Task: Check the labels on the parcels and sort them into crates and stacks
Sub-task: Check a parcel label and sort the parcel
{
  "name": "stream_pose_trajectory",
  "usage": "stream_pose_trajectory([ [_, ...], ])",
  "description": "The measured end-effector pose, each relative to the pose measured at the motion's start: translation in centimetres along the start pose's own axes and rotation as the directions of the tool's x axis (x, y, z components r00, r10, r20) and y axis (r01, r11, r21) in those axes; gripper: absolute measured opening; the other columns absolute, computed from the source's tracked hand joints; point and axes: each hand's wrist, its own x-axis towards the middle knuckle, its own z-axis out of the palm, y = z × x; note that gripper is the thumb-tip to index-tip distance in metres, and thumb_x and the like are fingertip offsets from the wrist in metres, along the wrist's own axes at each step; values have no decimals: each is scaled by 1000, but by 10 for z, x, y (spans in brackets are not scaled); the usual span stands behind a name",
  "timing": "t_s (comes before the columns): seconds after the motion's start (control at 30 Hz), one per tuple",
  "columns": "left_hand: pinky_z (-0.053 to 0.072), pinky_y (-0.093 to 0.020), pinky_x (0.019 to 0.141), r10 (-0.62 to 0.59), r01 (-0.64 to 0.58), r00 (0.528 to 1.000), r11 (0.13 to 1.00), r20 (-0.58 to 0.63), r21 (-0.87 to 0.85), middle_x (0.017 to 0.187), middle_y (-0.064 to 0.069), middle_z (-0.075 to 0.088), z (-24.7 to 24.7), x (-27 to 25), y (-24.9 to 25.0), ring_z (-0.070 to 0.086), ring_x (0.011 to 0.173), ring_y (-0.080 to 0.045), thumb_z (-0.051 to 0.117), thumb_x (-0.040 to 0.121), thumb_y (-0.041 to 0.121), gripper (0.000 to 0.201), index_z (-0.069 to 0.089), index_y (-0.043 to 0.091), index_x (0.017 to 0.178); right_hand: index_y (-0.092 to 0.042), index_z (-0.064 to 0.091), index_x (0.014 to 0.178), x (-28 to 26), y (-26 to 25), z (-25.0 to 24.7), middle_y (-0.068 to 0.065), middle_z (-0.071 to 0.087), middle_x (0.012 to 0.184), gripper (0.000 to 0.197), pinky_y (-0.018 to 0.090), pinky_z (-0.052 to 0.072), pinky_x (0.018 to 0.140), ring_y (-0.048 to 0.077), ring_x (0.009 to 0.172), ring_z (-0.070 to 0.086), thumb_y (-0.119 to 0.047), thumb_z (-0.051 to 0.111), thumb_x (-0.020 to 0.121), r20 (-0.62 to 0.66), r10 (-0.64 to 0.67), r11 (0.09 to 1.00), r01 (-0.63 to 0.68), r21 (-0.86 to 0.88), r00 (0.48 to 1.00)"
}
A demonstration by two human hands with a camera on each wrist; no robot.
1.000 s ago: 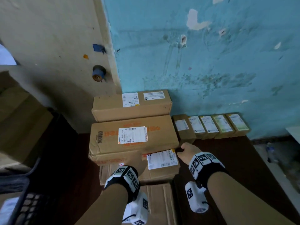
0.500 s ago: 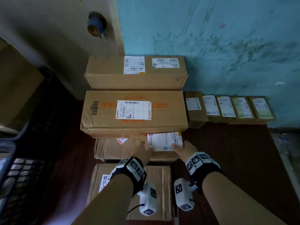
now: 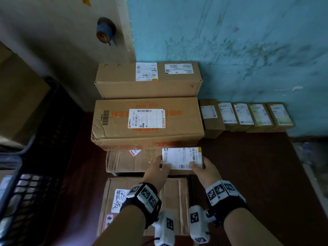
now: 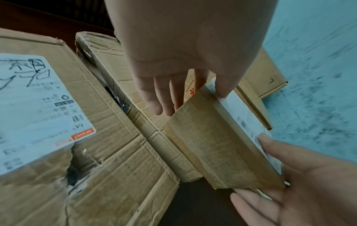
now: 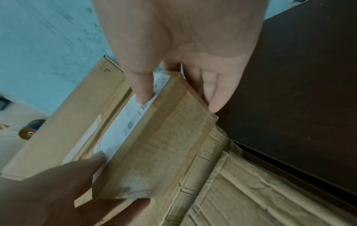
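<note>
A small brown parcel (image 3: 182, 158) with a white barcode label on top is held at both ends. My left hand (image 3: 158, 167) grips its left end, thumb on the label (image 4: 249, 116) and fingers (image 4: 160, 105) underneath. My right hand (image 3: 204, 170) grips the right end the same way, thumb (image 5: 142, 91) on the label edge. In the wrist views the parcel (image 4: 218, 151) (image 5: 164, 146) is tilted just above a flat crumpled box (image 3: 131, 160).
A large orange-printed box (image 3: 147, 121) and another labelled box (image 3: 149, 79) are stacked toward the blue wall. Several small labelled parcels (image 3: 248, 116) line the wall at right. A box with a handwritten label (image 3: 177, 201) lies nearest me. A dark crate (image 3: 26, 192) stands at left.
The head view has dipped down and closer. Both hands have shifted from the parcel's near side to its two ends and now hold it, tipped up off the crumpled box.
</note>
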Motion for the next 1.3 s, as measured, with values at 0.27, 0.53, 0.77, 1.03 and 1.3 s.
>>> stream_pose_trajectory([
  [0.27, 51, -40, 97, 185, -194, 980, 971, -73, -141, 121, 5, 64, -23, -50, 0, 63, 109, -13, 58, 78, 59, 42, 60, 45, 118, -33, 56, 109, -58, 13, 8, -11, 64, 104, 25, 39, 49, 95, 4, 93, 59, -26, 68, 89, -111, -54, 954, 84, 288, 992],
  [0.53, 38, 2, 75, 480, -512, 851, 849, -212, -131, 113, 17, 47, -83, -104, 82, 50, 93, 16, 62, 95, 19, 35, 51, 36, 124, -40, 23, 148, -119, -51, -7, -12, 58, 117, 70, 24, 54, 64, 0, 89, 61, -25, 62, 92, -135, -312, 783, 335, 525, 941],
  [0.77, 53, -17, 82, 701, -773, 635, 580, -325, -258, 120, 13, 63, -135, -160, 171, 62, 103, 6, 72, 87, 12, 43, 53, 34, 119, -28, 57, 120, -161, -134, -32, 3, 72, 111, 54, 34, 57, 70, 17, 94, 72, -44, 66, 69, -207, -567, 573, 562, 596, 797],
  [1.03, 44, -42, 109, 886, -940, 324, 262, -332, -219, 142, 19, 52, -175, -225, 264, 49, 131, -3, 74, 80, 25, 84, 30, 32, 151, -26, 60, 108, -227, -233, -78, 4, 73, 101, 73, 37, 59, 69, 23, 86, 74, -71, 76, 53, -330, -769, 345, 790, 506, 548],
  [1.3, 36, -48, 111, 953, -987, 79, 32, -293, -160, 145, 19, 48, -182, -281, 322, 45, 136, -8, 70, 75, 42, 80, 36, 40, 147, -26, 65, 95, -293, -294, -129, -5, 75, 87, 44, 31, 53, 72, 13, 79, 72, -63, 64, 73, -439, -856, 153, 945, 288, 273],
])
